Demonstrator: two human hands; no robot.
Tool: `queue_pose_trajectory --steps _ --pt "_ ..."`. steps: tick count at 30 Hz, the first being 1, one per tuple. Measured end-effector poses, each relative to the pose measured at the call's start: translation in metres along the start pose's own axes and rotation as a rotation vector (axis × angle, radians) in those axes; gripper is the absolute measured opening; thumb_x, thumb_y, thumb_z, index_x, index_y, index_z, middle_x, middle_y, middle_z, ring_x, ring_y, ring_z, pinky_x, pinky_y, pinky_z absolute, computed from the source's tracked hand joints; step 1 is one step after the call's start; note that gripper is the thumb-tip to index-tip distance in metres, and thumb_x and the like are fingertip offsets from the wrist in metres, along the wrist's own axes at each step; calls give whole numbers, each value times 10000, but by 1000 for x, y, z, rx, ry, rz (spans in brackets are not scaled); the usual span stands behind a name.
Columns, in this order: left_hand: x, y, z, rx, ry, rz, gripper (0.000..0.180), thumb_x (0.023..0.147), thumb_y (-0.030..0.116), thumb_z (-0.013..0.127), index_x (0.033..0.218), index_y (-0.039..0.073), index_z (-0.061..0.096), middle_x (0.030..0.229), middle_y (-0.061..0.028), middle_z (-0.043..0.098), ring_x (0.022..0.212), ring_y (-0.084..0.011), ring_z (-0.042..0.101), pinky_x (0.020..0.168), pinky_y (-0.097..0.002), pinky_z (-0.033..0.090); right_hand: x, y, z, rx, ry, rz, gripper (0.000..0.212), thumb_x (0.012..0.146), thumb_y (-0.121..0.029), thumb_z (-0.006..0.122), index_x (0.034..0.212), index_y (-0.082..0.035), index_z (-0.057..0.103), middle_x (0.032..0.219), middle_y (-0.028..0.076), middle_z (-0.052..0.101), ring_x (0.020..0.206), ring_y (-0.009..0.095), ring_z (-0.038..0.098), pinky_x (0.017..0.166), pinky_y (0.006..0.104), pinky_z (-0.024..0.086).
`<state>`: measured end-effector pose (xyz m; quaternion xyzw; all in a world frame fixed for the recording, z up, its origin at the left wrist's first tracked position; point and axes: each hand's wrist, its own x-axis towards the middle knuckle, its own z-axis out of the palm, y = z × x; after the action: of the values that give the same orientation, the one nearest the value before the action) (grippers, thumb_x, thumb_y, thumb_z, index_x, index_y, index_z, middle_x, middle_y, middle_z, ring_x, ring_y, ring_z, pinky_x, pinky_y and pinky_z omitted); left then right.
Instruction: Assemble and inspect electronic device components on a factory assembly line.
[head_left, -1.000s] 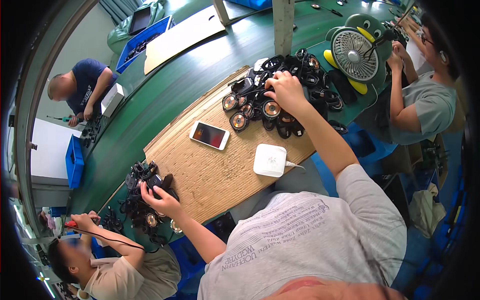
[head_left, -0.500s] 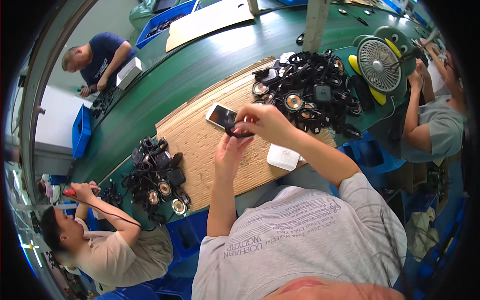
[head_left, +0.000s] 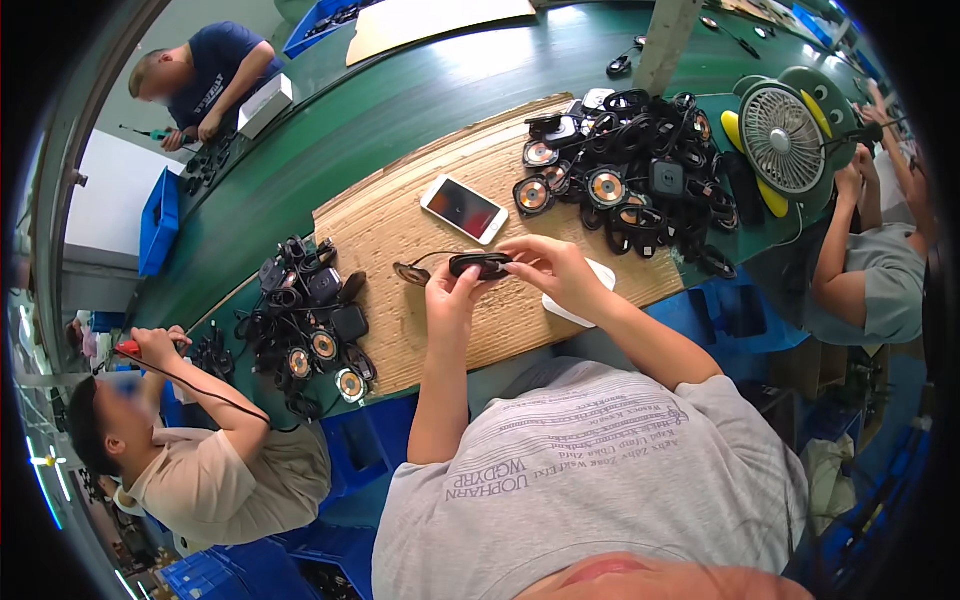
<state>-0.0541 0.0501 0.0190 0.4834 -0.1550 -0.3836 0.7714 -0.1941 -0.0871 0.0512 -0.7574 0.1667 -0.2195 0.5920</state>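
Over the corrugated cardboard (head_left: 395, 340), both hands hold a coiled black cable (head_left: 480, 265) between them. My left hand (head_left: 450, 298) is closed on the coil's left end, thumb on top. My right hand (head_left: 558, 270) pinches the right end with its fingertips. A round disc (head_left: 411, 273) with a dark rim, like a wireless charging pad, hangs on a short length of the cable left of my left hand. Just beyond the hands lies a white phone (head_left: 465, 209) with a dark screen. A white, rounded flat object (head_left: 580, 295) is partly covered by my right hand.
A large heap of black cables and discs (head_left: 640, 185) lies at the cardboard's far right, a smaller heap (head_left: 310, 320) at the left. A fan (head_left: 785, 140) stands right of the large heap. Co-workers sit left and right; another (head_left: 215, 90) works across the green table (head_left: 350, 150).
My hands have drawn back from the phone, which now shows fully. The cable coil is stretched level between both hands, and the disc has come into sight at the left.
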Motion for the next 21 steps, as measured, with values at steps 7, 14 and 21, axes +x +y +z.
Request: queue_pose_trajectory --steps 7,14,21 --pt "-5 -5 9 -177 -110 -136 213 908 24 611 1104 -51 575 971 -157 659 845 -218 669 761 -263 562 4 36 4 463 -107 91 230 891 -17 652 1119 -24 627 979 79 700 872 128 657 773 237 530" --pt "-5 -15 19 -139 -78 -66 288 900 55 647 1156 -56 578 982 -137 668 855 -214 668 720 -241 533 -2 22 0 346 -70 130 281 875 -49 679 1149 -49 618 945 87 696 825 135 652 743 259 534" --pt "-6 -15 7 85 -8 -73 229 887 79 688 1089 -25 657 957 -112 700 842 -168 665 795 -237 522 -52 21 -34 -759 46 -159 556 706 -138 784 1224 -156 582 1367 102 509 1182 270 522 988 404 442"
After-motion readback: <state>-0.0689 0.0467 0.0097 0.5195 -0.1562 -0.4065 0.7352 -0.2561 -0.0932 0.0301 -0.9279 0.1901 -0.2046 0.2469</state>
